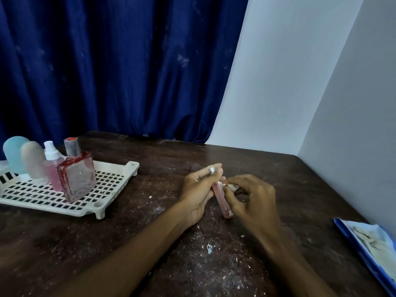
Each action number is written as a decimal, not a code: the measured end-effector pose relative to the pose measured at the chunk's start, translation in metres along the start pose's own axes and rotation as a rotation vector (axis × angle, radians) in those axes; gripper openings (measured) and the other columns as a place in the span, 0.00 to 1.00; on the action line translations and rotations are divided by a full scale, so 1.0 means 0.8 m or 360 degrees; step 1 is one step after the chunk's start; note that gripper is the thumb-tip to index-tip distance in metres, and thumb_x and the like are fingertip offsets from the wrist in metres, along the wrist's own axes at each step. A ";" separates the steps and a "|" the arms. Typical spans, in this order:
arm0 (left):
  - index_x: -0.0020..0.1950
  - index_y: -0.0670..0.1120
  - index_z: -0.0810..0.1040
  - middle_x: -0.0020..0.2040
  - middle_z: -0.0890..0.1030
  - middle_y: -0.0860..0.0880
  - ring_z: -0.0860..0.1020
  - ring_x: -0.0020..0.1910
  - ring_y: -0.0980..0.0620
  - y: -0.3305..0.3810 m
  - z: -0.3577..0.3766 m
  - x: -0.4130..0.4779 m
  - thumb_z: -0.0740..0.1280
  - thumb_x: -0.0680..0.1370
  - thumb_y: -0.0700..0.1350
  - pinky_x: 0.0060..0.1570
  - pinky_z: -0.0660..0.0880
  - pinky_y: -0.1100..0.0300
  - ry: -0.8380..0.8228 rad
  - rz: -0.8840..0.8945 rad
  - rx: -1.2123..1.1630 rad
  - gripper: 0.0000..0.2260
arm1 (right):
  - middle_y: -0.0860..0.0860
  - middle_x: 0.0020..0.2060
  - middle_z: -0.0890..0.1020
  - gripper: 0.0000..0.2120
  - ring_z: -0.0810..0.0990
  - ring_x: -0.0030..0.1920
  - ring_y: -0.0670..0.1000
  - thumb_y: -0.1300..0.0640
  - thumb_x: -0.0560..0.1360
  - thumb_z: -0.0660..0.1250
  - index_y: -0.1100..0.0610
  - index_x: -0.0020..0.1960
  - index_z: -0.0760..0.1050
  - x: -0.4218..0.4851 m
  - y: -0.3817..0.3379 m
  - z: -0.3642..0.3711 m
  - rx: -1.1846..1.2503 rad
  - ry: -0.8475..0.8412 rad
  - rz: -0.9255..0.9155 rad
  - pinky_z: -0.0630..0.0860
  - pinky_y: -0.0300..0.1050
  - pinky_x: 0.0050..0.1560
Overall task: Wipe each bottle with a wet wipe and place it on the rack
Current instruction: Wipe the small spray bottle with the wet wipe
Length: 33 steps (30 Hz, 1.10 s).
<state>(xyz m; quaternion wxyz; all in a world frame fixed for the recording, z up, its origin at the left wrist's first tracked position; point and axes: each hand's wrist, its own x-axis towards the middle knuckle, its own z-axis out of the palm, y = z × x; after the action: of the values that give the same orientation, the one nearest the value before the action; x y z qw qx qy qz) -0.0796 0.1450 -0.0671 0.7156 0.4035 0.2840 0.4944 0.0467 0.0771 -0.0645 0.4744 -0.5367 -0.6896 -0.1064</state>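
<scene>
nearest the lens, two bare forearms (139, 249) reaching in from the bottom edge across a dark, crumb-flecked table (53, 243). further in, left hand (198, 189) pinching the capped end of a slim pink bottle (224, 203) between thumb and fingertips, held tilted just above the tabletop, silver cap (212, 169) pointing away from the camera. right hand (254, 196) with fingers curled round a wadded wet wipe (233, 187), pressed against the glass just below the cap, lower fingers seemingly steadying the bottle's base end. mid-wipe by the look of it, and seemingly on the last loose bottle in sight. well apart to the left, white gridded rack (120, 168) already bearing four upright: square red bottle (77, 174) in front, pink sprayer (52, 168) just behind it, frosted pale bottle (33, 161) and frosted blue bottle (14, 153) at the far left. at the right edge, open blue pack of wipes (372, 247); behind, dark blue curtain (107, 61) and pale wall (289, 82). likely next: finishing the stroke down to the base, then carrying the bottle left and standing it upright on bare grid to the right of the red one. calls for letting the wipe go or parking it first, a firm pinch near the cap, and a slow, square set-down, a narrow base on open grid looking prone to tipping.
</scene>
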 end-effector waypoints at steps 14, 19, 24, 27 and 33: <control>0.62 0.39 0.79 0.53 0.86 0.43 0.84 0.53 0.47 -0.003 0.003 -0.003 0.65 0.81 0.38 0.53 0.81 0.58 -0.0037 0.0078 0.0021 0.11 | 0.45 0.42 0.84 0.07 0.81 0.40 0.40 0.60 0.73 0.74 0.54 0.50 0.85 0.001 0.003 0.003 0.0016 0.0085 0.0064 0.79 0.34 0.41; 0.63 0.37 0.78 0.56 0.85 0.43 0.84 0.54 0.49 0.003 0.000 -0.003 0.61 0.83 0.39 0.52 0.81 0.57 -0.0105 0.0114 0.0140 0.11 | 0.44 0.42 0.84 0.09 0.81 0.40 0.38 0.61 0.70 0.77 0.53 0.49 0.86 0.001 0.005 0.002 0.0082 -0.0007 0.0062 0.78 0.30 0.41; 0.63 0.38 0.77 0.58 0.83 0.42 0.83 0.54 0.45 0.003 0.002 -0.004 0.58 0.84 0.40 0.48 0.82 0.58 -0.0199 0.0124 0.0256 0.12 | 0.42 0.42 0.84 0.09 0.81 0.42 0.38 0.61 0.72 0.74 0.51 0.50 0.86 0.002 0.014 0.001 0.0043 -0.0008 0.0196 0.78 0.31 0.44; 0.63 0.38 0.76 0.59 0.83 0.42 0.83 0.54 0.46 0.002 0.002 -0.003 0.57 0.85 0.40 0.51 0.82 0.56 -0.0191 0.0140 0.0268 0.12 | 0.42 0.44 0.84 0.10 0.81 0.43 0.36 0.61 0.72 0.74 0.51 0.51 0.85 0.002 0.006 0.003 0.0091 0.0014 0.0158 0.75 0.26 0.45; 0.61 0.38 0.76 0.58 0.84 0.42 0.83 0.57 0.49 0.005 0.000 0.000 0.55 0.85 0.40 0.53 0.81 0.57 -0.0242 0.0108 0.0179 0.12 | 0.38 0.42 0.81 0.11 0.81 0.40 0.35 0.64 0.71 0.74 0.51 0.50 0.85 0.000 0.007 0.003 0.0053 -0.0010 0.0236 0.78 0.31 0.45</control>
<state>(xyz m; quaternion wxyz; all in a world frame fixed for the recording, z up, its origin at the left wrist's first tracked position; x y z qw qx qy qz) -0.0817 0.1454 -0.0637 0.6942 0.4887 0.2423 0.4695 0.0502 0.0810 -0.0676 0.4877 -0.5787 -0.6511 -0.0577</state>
